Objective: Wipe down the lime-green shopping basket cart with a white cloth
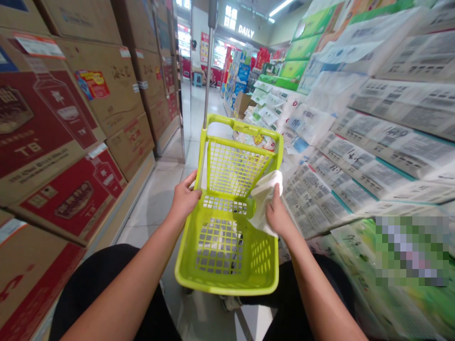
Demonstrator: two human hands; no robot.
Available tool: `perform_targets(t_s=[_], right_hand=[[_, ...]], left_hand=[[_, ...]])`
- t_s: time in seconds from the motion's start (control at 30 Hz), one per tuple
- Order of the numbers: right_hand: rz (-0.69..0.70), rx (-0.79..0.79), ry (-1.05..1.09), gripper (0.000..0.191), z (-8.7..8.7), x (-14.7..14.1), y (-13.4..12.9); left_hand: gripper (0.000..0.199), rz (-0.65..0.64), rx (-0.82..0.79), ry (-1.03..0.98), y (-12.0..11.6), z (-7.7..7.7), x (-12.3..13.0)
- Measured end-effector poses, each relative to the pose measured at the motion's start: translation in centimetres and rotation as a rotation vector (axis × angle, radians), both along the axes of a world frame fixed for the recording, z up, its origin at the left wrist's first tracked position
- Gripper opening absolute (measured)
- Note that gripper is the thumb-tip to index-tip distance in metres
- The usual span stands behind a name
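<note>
A lime-green shopping basket (227,288) with grid walls and a long metal pull handle (207,80) stands between my knees, with nothing lying in it. My left hand (185,196) is closed around its left rim, thumb on the inner side. On the right side, my right hand (277,210) presses a white cloth (263,203) against the basket's rim, fingers on top of it. Part of the cloth hangs down inside the basket. The fingertips under the cloth are hidden.
Stacked cardboard cartons (95,85) line the left side on a low platform. Piles of wrapped paper packs (337,166) rise close on the right. A tiled aisle (152,189) runs ahead, where a person (195,57) is by a blue stool (197,79).
</note>
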State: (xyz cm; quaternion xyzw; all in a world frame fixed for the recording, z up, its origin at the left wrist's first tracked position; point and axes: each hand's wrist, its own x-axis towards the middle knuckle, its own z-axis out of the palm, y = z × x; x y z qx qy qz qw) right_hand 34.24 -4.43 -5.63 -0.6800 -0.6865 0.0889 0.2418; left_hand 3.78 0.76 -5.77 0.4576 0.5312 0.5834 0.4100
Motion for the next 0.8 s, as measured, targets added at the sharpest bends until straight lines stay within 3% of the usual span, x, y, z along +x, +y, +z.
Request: perform_targets(t_s=[0.1,0.2,0.33,0.43,0.57,0.67,0.8], right_hand=[[0.062,0.040,-0.011,0.084,-1.0,-0.2,-3.9],[0.070,0.000,-0.058,0.088,-0.6,0.2,-3.8],[0.007,-0.025,-0.079,0.089,1.5,1.2,2.2],[-0.030,0.043,-0.017,0.087,2.9,1.9,7.2],[0.004,0.109,0.128,0.083,3.0,1.7,10.0],[0.054,0.094,0.227,0.080,1.9,0.7,8.7],[0.164,0.095,0.360,0.074,-0.1,-1.0,3.3]], left_hand=[[0.090,-0.022,-0.022,-0.012,-0.2,0.2,-0.1],[0.094,-0.059,-0.046,-0.011,-0.4,0.1,-0.2],[0.096,-0.082,-0.084,-0.038,-0.6,0.2,-0.5],[0.095,-0.075,-0.081,-0.069,-0.6,0.5,-0.5],[0.093,-0.019,-0.075,-0.068,-0.3,0.7,-0.7],[0.091,0.034,-0.084,-0.028,-0.1,1.0,-1.3],[0.088,0.076,-0.084,0.019,-0.2,1.6,-2.3]])
